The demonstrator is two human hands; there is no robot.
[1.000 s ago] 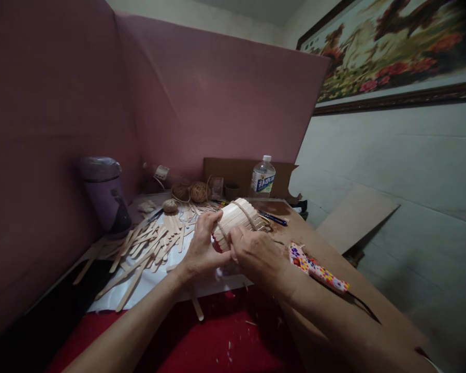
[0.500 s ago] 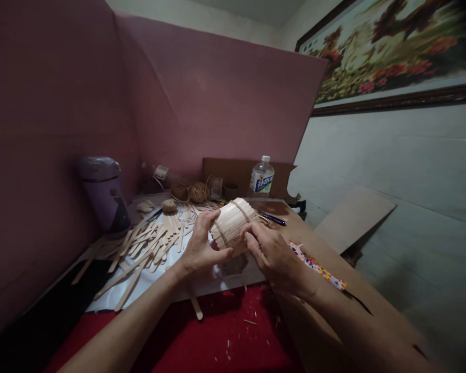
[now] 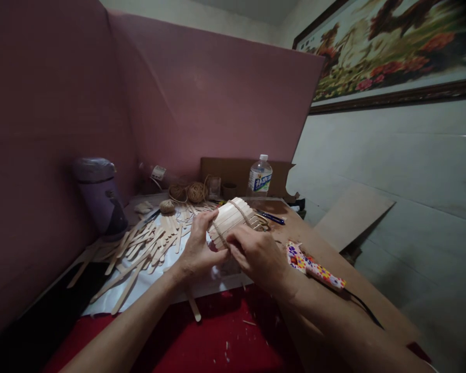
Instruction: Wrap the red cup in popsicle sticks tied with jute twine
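Stick cylinder: a pale, barrel-like cylinder of flat wooden sticks set side by side (image 3: 226,220), held tilted in front of the person, above the near part of the surface.
Twine bands: two brown twine bands (image 3: 241,211) circle it, one near each end.
Left hand: the left hand (image 3: 197,249) holds the cylinder by its left end – fingers over the far side, thumb stretched along underneath.
Right hand: the right hand (image 3: 258,256) is narrowed, fingers bent and thumb close to them, the tips against the near side of the cylinder by the lower band; whether they pinch the twine cannot be told.
Loose sticks: a jumbled heap of flat pale wooden sticks (image 3: 151,247) lies to the left on a white sheet (image 3: 103,307).
Red cloth: a red cloth (image 3: 213,336) lies at the near edge, dotted with small pale scraps.
Flowered tool: a white tool patterned with red, yellow and purple flowers (image 3: 315,267), trailing a black cord, rests on the brown surface (image 3: 373,295) near the right forearm.
Dark blue pen-like tool: a slim dark blue tool (image 3: 272,217) lies beyond the cylinder – its exact kind is unclear.
Back row: brown balls of twine (image 3: 197,192) and a clear plastic bottle with a white cap and blue label (image 3: 260,180).
Far left: a purple cylindrical tumbler (image 3: 104,202) beside the pink panels (image 3: 217,93).
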